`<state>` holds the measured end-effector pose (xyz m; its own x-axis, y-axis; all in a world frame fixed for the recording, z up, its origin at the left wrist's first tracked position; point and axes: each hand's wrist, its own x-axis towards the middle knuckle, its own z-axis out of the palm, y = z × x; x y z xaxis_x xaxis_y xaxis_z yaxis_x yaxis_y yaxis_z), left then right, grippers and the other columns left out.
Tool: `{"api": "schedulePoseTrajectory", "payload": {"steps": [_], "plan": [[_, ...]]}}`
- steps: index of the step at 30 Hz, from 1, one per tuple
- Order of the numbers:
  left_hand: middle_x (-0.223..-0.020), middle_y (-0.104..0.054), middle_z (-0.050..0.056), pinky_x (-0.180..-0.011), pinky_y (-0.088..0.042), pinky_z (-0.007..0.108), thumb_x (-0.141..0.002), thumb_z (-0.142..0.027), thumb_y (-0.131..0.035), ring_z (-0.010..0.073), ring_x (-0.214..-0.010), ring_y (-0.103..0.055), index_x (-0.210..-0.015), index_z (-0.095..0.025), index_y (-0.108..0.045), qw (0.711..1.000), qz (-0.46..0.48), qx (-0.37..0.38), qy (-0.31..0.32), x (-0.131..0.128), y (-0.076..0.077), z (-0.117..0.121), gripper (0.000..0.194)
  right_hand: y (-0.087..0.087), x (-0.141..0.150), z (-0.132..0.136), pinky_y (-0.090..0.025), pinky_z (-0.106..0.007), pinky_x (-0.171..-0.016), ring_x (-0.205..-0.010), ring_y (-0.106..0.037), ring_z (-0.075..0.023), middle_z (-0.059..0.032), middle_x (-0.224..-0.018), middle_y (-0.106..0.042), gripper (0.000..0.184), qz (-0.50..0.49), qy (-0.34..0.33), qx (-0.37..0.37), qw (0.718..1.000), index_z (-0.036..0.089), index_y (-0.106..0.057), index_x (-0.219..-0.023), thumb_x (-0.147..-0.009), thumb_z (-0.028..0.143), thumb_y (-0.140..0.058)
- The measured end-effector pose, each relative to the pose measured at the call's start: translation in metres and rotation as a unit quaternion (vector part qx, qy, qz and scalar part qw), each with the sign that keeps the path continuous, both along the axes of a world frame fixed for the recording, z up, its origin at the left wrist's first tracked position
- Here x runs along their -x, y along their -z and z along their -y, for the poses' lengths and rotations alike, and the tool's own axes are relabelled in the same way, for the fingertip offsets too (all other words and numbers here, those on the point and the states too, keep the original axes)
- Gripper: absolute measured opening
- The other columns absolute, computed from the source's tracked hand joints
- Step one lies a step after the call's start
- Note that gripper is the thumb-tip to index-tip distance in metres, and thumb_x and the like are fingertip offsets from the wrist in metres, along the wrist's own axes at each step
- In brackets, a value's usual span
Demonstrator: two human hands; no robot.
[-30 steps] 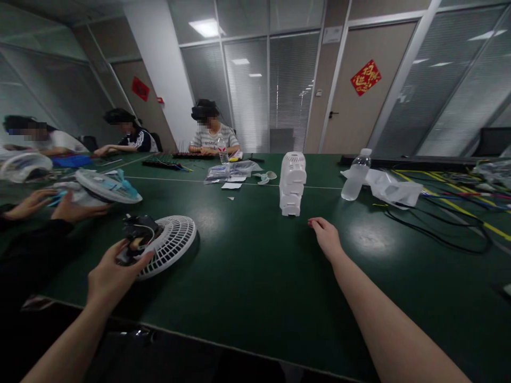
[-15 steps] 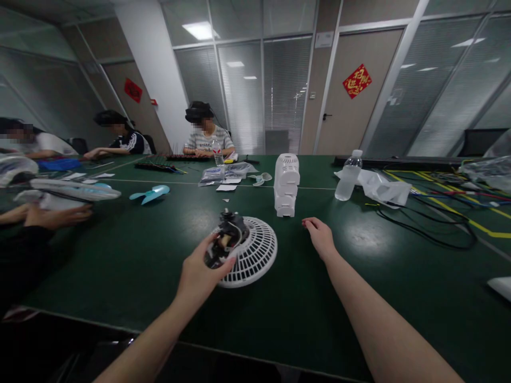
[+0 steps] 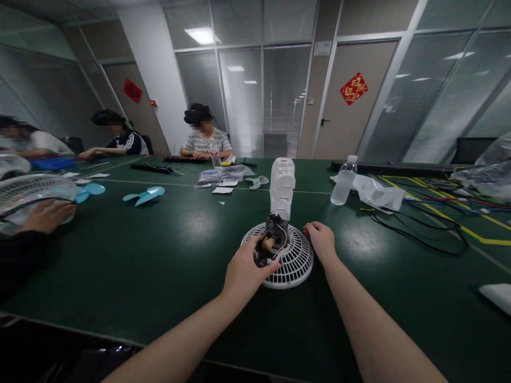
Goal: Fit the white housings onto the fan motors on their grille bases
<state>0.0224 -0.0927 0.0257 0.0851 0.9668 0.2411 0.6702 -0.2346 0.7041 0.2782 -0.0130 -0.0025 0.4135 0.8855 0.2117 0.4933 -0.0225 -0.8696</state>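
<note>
My left hand (image 3: 251, 266) is wrapped round the dark fan motor (image 3: 275, 239), with its exposed wires. Under the motor lies a round white fan grille (image 3: 295, 266), flat and low over the green table. My right hand (image 3: 321, 242) rests on the table at the grille's right edge, fingers curled in and nothing visible in them; whether it touches the rim I cannot tell. Just behind the motor stands a white slotted plastic housing (image 3: 282, 186), upright, its lower end partly hidden by the motor.
Blue fan blades (image 3: 146, 196) lie to the left, near a co-worker's hand (image 3: 48, 214) on another grille (image 3: 40, 186). A water bottle (image 3: 344, 181), white plastic wrapping (image 3: 377, 192) and black cables (image 3: 419, 239) lie to the right. Bagged parts (image 3: 209, 177) lie further back.
My left hand has carried the motor and grille rightward from the left side to in front of the white housing. My right hand stays nearly still. The co-worker's blue blades now lie on the table.
</note>
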Motion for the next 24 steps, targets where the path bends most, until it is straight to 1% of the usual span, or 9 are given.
{"api": "schedulePoseTrajectory", "payload": {"steps": [5,8,11,13,15,16,17,20,24], "plan": [[-0.141,-0.059,0.009,-0.109,-0.046,0.050,-0.075,-0.051,-0.077,0.0344,-0.129,-0.057,-0.139,-0.029,-0.048,1.000,-0.004,-0.018,0.005,0.006,0.009,0.003,0.073,-0.006,0.007,0.005,-0.046,-0.035,-0.074,-0.080,-0.069,-0.0258,-0.0052,-0.077,-0.077,0.025,0.022,-0.004,0.000,1.000,0.024,-0.074,-0.070,-0.078,0.038,-0.054],[-0.145,-0.056,0.010,-0.113,-0.042,0.050,-0.079,-0.050,-0.072,0.0333,-0.135,-0.052,-0.143,-0.027,-0.044,0.999,-0.006,-0.022,0.035,0.012,0.012,0.006,0.074,-0.006,0.011,0.006,-0.047,-0.035,-0.077,-0.083,-0.069,-0.0260,-0.0045,-0.079,-0.077,0.024,0.019,-0.026,-0.001,0.999,0.025,-0.075,-0.070,-0.077,0.037,-0.055],[-0.151,-0.049,0.012,-0.115,-0.039,0.052,-0.078,-0.049,-0.072,0.0340,-0.140,-0.047,-0.150,-0.026,-0.039,0.996,-0.041,-0.021,0.074,0.015,0.011,0.010,0.082,-0.002,0.011,0.004,-0.048,-0.035,-0.083,-0.089,-0.069,-0.0264,-0.0039,-0.085,-0.078,0.024,0.008,-0.047,-0.003,0.999,0.025,-0.077,-0.074,-0.078,0.039,-0.057],[-0.155,-0.045,0.013,-0.119,-0.032,0.057,-0.076,-0.051,-0.074,0.0362,-0.145,-0.039,-0.152,-0.026,-0.037,0.991,-0.080,-0.032,0.104,0.014,0.010,0.011,0.087,0.000,0.009,0.002,-0.050,-0.036,-0.086,-0.092,-0.070,-0.0266,-0.0040,-0.089,-0.079,0.026,-0.006,-0.062,-0.004,0.998,0.025,-0.078,-0.080,-0.079,0.041,-0.057],[-0.159,-0.040,0.010,-0.123,-0.019,0.063,-0.075,-0.053,-0.075,0.0379,-0.150,-0.030,-0.153,-0.028,-0.036,0.981,-0.117,-0.046,0.144,0.013,0.010,0.011,0.091,0.003,0.008,-0.001,-0.051,-0.037,-0.088,-0.096,-0.071,-0.0265,-0.0039,-0.094,-0.080,0.028,-0.021,-0.084,-0.004,0.996,0.025,-0.078,-0.086,-0.081,0.041,-0.056],[-0.162,-0.037,0.009,-0.124,-0.013,0.064,-0.076,-0.053,-0.075,0.0376,-0.152,-0.026,-0.155,-0.030,-0.033,0.977,-0.130,-0.048,0.162,0.012,0.012,0.010,0.092,0.004,0.008,-0.002,-0.051,-0.038,-0.090,-0.098,-0.071,-0.0262,-0.0037,-0.097,-0.080,0.028,-0.028,-0.096,-0.005,0.995,0.025,-0.078,-0.089,-0.082,0.041,-0.057],[-0.163,-0.034,0.007,-0.125,-0.011,0.065,-0.077,-0.051,-0.074,0.0365,-0.153,-0.023,-0.156,-0.031,-0.029,0.974,-0.137,-0.045,0.174,0.012,0.013,0.009,0.093,0.005,0.008,-0.003,-0.051,-0.038,-0.092,-0.101,-0.071,-0.0259,-0.0035,-0.101,-0.080,0.028,-0.033,-0.107,-0.006,0.994,0.025,-0.078,-0.093,-0.082,0.040,-0.058],[-0.166,-0.028,0.003,-0.126,-0.016,0.061,-0.081,-0.043,-0.070,0.0319,-0.155,-0.020,-0.158,-0.033,-0.024,0.974,-0.137,-0.036,0.177,0.009,0.018,0.005,0.090,0.008,0.008,-0.005,-0.050,-0.039,-0.097,-0.106,-0.069,-0.0255,-0.0031,-0.108,-0.079,0.027,-0.035,-0.129,-0.011,0.991,0.026,-0.077,-0.100,-0.082,0.037,-0.061],[-0.165,-0.030,0.006,-0.124,-0.024,0.058,-0.078,-0.041,-0.072,0.0328,-0.153,-0.026,-0.155,-0.031,-0.031,0.976,-0.131,-0.041,0.167,0.009,0.018,0.004,0.088,0.011,0.009,-0.006,-0.048,-0.041,-0.101,-0.110,-0.067,-0.0264,-0.0042,-0.111,-0.077,0.027,-0.013,-0.138,-0.015,0.990,0.025,-0.075,-0.102,-0.082,0.039,-0.063]]}}
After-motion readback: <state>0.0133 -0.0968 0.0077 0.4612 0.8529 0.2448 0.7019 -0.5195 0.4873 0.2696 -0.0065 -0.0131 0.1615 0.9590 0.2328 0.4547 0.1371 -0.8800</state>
